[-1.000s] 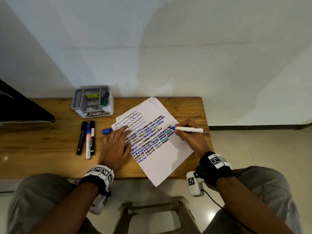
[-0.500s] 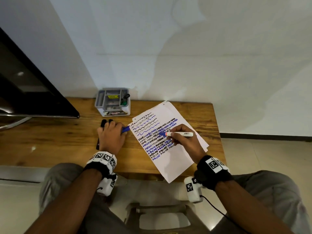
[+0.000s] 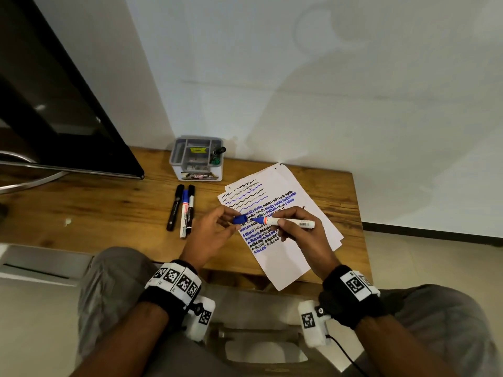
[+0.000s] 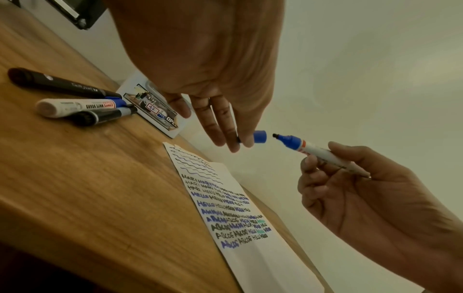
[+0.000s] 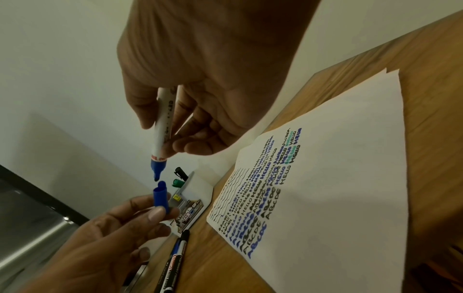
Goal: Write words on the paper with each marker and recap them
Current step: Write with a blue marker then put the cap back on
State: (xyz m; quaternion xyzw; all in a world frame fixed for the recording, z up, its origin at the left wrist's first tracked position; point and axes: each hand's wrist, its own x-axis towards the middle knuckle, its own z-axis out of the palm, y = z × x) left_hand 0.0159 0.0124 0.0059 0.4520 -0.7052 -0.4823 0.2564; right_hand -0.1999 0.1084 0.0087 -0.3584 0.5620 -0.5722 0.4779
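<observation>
A person's two hands meet above the wooden surface (image 3: 109, 213) to recap a blue marker. The right hand (image 3: 302, 235) grips the marker (image 3: 288, 222) by its white barrel, well back from the nib, which leaves the blue collar and tip exposed and pointed leftward at the waiting cap. The left hand (image 3: 215, 229) pinches the blue cap (image 3: 240, 219) at its closed end between fingertips, so the open mouth faces the nib; the wrist views show the two in line but a small gap apart, not yet joined. Both are held in the air over the written part of the paper (image 3: 288, 257), apparently to keep the wet tip off the sheet.

The paper lies at an angle near the right end of the surface, several sheets stacked, the top one carrying wavy lines and rows of words in black, blue and a little green, with its near half blank. Three capped markers (image 3: 183, 210) lie side by side to the left of the paper, seemingly set apart from the writing area. A grey organiser (image 3: 197, 161) against the wall holds a green marker and a black one upright. A dark screen (image 3: 54, 104) stands at far left.
</observation>
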